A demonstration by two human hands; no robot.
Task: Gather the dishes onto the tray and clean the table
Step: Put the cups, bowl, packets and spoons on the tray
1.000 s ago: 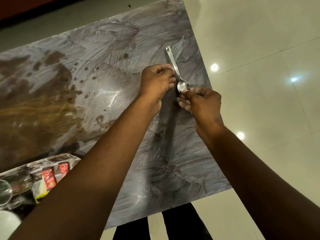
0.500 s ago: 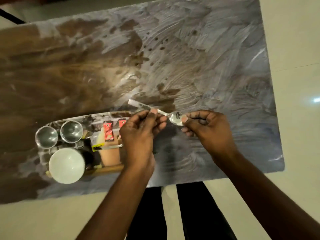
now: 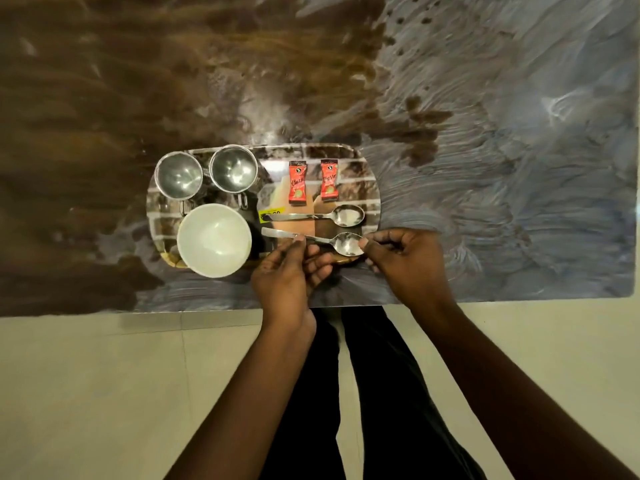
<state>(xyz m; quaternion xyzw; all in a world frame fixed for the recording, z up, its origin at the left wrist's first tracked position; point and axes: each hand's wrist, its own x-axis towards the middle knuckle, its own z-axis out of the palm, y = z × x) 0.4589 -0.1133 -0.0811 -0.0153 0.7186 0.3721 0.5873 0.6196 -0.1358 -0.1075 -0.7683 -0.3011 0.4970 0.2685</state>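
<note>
The gathering looks almost finished. Nearest me, over the near edge of the tray (image 3: 378,202), a spoon (image 3: 346,243) is held level, its scoop toward the tray's right end; I cannot tell whether it touches the tray yet. Just beyond it a second spoon (image 3: 348,215) lies flat and parallel. A white bowl (image 3: 214,240) fills the near-left corner, slightly overhanging the edge. Further in stand two red sachets (image 3: 297,183) side by side, and along the far edge, toward the left corner, two steel cups (image 3: 178,174).

No dishes show on the table (image 3: 485,168) outside the tray, so I judge this spoon to be the last piece. What is left is the cleaning — broad brown patches cover the table's left and far parts, and I cannot say whether they are dirt or the pattern of the top. No cloth is in sight.

The left hand (image 3: 291,271) pinches the spoon's handle between thumb and curled fingers. The right hand (image 3: 405,261), fingers also curled, pinches the rim of the scoop — both clamped on the one spoon, near each other but apart.
</note>
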